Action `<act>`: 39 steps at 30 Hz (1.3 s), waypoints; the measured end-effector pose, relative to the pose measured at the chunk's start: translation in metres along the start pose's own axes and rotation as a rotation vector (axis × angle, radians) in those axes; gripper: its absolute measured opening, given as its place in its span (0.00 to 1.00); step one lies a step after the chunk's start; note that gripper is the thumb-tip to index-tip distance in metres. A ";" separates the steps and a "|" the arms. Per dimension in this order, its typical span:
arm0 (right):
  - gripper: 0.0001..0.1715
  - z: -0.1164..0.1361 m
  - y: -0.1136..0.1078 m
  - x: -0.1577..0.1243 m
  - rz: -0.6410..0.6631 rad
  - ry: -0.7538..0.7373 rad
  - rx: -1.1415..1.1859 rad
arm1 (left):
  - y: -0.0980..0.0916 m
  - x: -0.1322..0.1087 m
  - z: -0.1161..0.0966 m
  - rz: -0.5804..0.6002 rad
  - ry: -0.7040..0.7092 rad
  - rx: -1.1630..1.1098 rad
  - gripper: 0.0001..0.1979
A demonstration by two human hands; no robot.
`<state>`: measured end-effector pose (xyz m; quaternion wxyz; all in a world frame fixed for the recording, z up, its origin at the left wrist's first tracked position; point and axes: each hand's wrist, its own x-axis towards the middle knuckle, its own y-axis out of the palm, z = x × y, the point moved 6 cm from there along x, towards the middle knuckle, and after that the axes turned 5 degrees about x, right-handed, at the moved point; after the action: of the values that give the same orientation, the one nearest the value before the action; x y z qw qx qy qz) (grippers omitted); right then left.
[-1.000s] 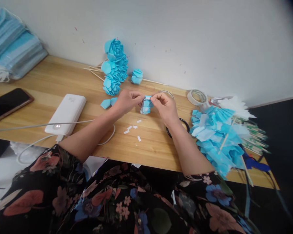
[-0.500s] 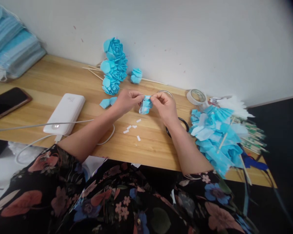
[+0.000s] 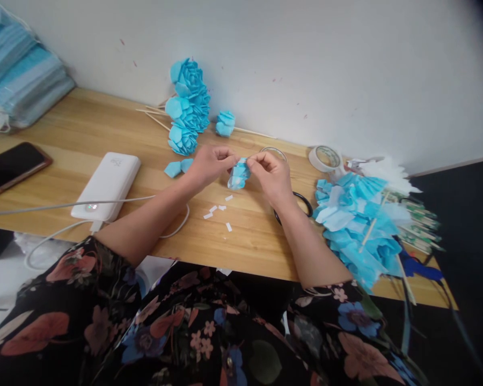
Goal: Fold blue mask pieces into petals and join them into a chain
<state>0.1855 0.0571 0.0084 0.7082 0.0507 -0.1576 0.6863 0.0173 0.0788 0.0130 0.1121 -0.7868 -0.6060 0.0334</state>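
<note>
Between my two hands hangs a crinkled light-blue fabric petal piece (image 3: 239,176), its upper edge pinched at both ends. My left hand (image 3: 214,164) has thumb and index finger closed on its left end. At the right end, the fingertips of my right hand (image 3: 270,170) pinch the same piece. Behind them on the table lie a bunch of blue fabric roses (image 3: 187,110) on thin sticks and a single small blue bud (image 3: 225,124) on its own stick. Loose blue petals (image 3: 178,168) lie beside my left hand. Small white paper strips (image 3: 218,209) are scattered below.
A white power bank (image 3: 107,185) with a cable and a dark phone (image 3: 14,170) lie left. Blue face masks (image 3: 20,69) are stacked at far left. Tape (image 3: 325,158), black scissor handles (image 3: 303,204) and a heap of blue fabric pieces (image 3: 358,230) are on the right.
Both hands keep their pinch in nearly the same place. The lower part of the petal piece has swung slightly to the left.
</note>
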 end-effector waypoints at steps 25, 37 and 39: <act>0.09 0.011 -0.002 -0.004 -0.088 -0.081 -0.020 | -0.005 0.002 -0.003 -0.073 0.057 -0.019 0.08; 0.08 0.010 0.003 -0.005 -0.052 -0.042 -0.017 | -0.002 0.000 -0.004 -0.057 0.092 0.015 0.09; 0.08 0.007 0.005 -0.006 -0.064 -0.033 0.030 | -0.001 -0.001 -0.004 -0.061 0.084 0.002 0.09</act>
<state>0.1795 0.0500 0.0126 0.7262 0.0779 -0.1573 0.6647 0.0170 0.0778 0.0167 0.1390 -0.7687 -0.6243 -0.0025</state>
